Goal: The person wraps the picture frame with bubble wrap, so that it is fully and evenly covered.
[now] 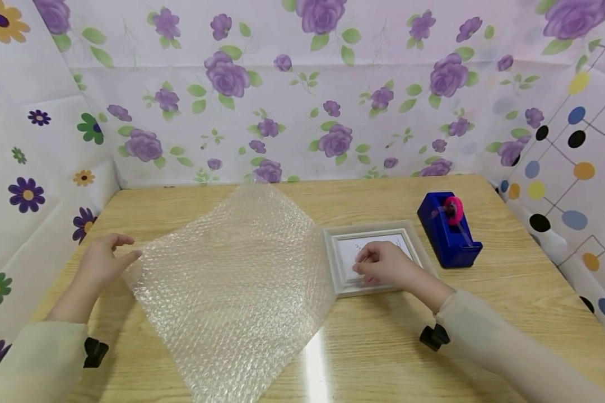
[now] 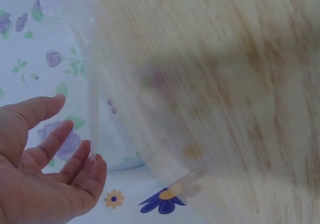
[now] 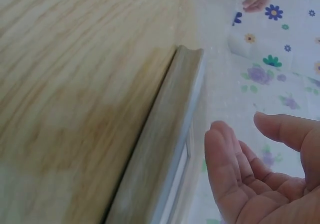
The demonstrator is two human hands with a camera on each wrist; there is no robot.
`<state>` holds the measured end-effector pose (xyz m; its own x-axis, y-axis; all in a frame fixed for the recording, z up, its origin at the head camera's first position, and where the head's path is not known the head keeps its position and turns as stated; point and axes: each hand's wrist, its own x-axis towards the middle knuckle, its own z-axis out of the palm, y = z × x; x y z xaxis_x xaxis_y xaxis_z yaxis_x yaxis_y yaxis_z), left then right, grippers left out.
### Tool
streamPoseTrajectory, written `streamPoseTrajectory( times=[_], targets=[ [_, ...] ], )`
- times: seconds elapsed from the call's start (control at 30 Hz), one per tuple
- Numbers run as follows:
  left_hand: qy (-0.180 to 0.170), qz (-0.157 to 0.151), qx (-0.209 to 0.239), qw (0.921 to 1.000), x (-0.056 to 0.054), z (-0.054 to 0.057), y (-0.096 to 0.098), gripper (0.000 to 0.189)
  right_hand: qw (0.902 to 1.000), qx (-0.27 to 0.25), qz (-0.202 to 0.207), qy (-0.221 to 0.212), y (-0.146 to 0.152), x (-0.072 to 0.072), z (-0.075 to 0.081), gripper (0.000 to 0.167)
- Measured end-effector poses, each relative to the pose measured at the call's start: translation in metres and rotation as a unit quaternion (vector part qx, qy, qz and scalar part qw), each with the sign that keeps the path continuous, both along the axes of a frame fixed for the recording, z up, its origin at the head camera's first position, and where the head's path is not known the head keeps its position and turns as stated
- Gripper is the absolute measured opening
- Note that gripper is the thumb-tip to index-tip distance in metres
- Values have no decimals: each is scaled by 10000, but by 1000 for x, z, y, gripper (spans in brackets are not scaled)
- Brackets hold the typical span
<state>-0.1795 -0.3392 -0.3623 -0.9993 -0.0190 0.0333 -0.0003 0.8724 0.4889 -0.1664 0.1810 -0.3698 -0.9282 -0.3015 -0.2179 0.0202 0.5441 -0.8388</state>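
Observation:
A sheet of clear bubble wrap point(image 1: 232, 268) lies spread on the table, one corner pointing toward the back wall. At its left corner is my left hand point(image 1: 103, 260), fingers loosely bent and thumb apart from them; whether the fingertips touch the wrap cannot be told. A white picture frame point(image 1: 349, 290) lies flat at the wrap's right edge, with a printed card inside it. Over the frame hovers my right hand point(image 1: 385, 264), hiding part of the card. In the right wrist view a gap shows between that hand's thumb and fingers point(image 3: 222, 159), and nothing is held.
A blue tape dispenser point(image 1: 446, 235) with a pink-cored roll point(image 1: 454, 210) stands right of the picture frame. Flowered cloth point(image 1: 292, 95) covers the back wall, and dotted cloth point(image 1: 585, 184) hangs on the right. The wood-grain table point(image 1: 378, 347) shows in front of the frame.

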Motion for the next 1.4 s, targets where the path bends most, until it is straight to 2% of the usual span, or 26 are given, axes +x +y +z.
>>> streamPoseTrajectory(
  times=[0.1, 0.17, 0.33, 0.6, 0.9, 1.2, 1.4],
  targets=[
    [227, -80, -153, 9996, 4, 3, 2, 46, 9993, 161, -28, 328, 5, 0, 2, 19],
    [251, -207, -201, 9993, 6, 5, 4, 49, 9979, 321, -24, 569, 10, 0, 2, 20],
    [-43, -717, -91, 9974, 14, 8, 14, 60, 9911, 845, -42, 1030, 20, 2, 5, 27],
    [-473, -1312, 43, 9902, 27, 3, 36, 75, 9835, 1400, -320, 1105, 42, 3, 17, 45],
    [-643, -1472, -14, 9870, 38, -6, 41, 83, 9681, 2071, -619, 1265, 67, 1, 11, 58],
    [-768, -1634, -419, 9827, 46, -17, 39, 87, 9501, 2739, -665, 1338, 91, -4, 6, 64],
    [-804, -1650, -558, 9814, 48, -21, 36, 88, 9468, 2910, -584, 1245, 95, -8, 1, 65]
  ],
)
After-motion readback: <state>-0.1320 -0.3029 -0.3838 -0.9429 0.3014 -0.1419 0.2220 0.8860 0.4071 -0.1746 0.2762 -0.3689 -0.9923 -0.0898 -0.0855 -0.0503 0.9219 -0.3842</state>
